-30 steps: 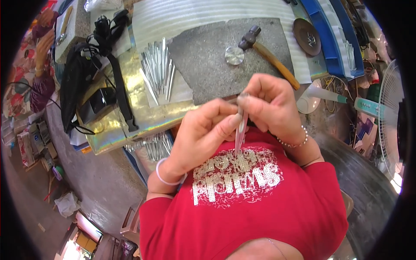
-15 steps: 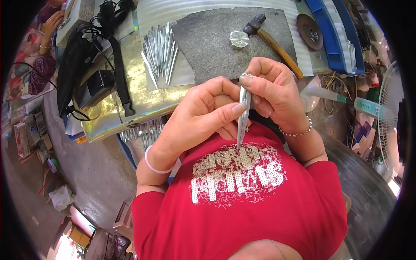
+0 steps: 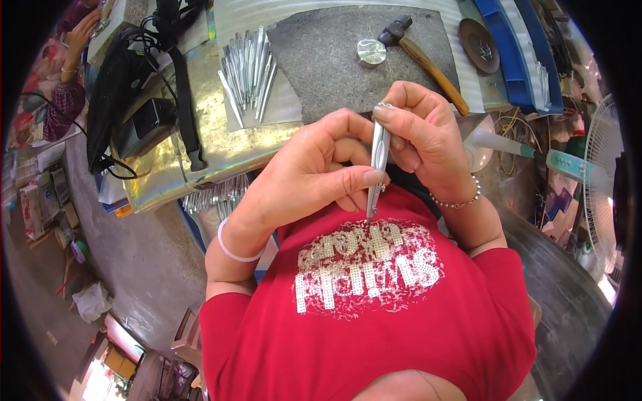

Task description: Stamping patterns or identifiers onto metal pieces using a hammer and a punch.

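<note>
In front of my chest a slim silver metal tool [image 3: 379,150] points downward, with narrow prongs at its lower end. My left hand [image 3: 311,170] is closed on its middle, thumb pressed along it and the other fingers curled behind. The thumb and fingers of my right hand [image 3: 422,130] pinch its upper end. A tiny shiny bit shows at those fingertips, too small to name. Beyond my left hand, a fanned pile of slender silver metal pieces [image 3: 249,77] lies on the table [image 3: 217,144].
A dark grey slab [image 3: 321,63] carries a round silver metal block [image 3: 371,53] and a wooden-handled hammer [image 3: 428,67]. Right of it are a brown round dish [image 3: 479,45] and a blue tray [image 3: 511,57]. Black straps [image 3: 187,117] lie left; a fan [image 3: 602,150] stands right.
My hands and the silver tool have risen very slightly. The grip of both hands stays the same.
</note>
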The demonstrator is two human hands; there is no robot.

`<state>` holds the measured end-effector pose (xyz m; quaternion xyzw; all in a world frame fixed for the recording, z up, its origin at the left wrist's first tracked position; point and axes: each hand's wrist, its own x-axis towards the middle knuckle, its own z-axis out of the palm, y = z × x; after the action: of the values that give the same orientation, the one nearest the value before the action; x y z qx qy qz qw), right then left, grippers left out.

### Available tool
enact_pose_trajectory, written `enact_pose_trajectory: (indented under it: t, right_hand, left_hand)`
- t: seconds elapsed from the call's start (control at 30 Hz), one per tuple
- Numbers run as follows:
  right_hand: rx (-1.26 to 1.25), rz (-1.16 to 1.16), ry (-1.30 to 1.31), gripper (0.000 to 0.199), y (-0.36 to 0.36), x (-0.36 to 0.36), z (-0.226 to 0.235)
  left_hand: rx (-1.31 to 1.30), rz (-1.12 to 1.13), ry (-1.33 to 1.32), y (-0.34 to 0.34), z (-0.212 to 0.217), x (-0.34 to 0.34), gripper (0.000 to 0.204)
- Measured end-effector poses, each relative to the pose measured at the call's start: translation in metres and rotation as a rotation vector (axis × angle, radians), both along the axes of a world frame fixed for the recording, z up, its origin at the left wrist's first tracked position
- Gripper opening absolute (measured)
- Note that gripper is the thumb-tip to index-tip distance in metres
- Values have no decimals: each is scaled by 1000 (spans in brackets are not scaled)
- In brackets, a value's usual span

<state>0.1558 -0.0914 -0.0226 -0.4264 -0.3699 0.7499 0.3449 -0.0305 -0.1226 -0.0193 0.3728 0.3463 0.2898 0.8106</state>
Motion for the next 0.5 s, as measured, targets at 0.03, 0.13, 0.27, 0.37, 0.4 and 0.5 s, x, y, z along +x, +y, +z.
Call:
enact_pose_trajectory:
  t: [0.03, 0.13, 0.27, 0.37, 0.4, 0.5]
  right_hand:
    - [8, 0, -8, 15, 0, 0, -1]
    - [-6, -18, 6, 14, 0, 0, -3]
    - [-73, -13, 81, 14, 4, 2, -9]
    - [-132, -14, 132, 14, 6, 2, -12]
    - [-146, -13, 146, 14, 6, 2, -13]
    - [-162, -16, 161, 14, 6, 2, -14]
  left_hand:
    - [1, -1, 9, 0, -1, 0, 34]
    - [-18, -1, 22, 2, -1, 2, 34]
    - [-94, 29, -26, 4, -2, 5, 33]
    - [-133, 45, -57, 5, -5, 5, 33]
    - [-143, 48, -68, 5, -5, 5, 32]
    - [-158, 50, -84, 6, -6, 5, 32]
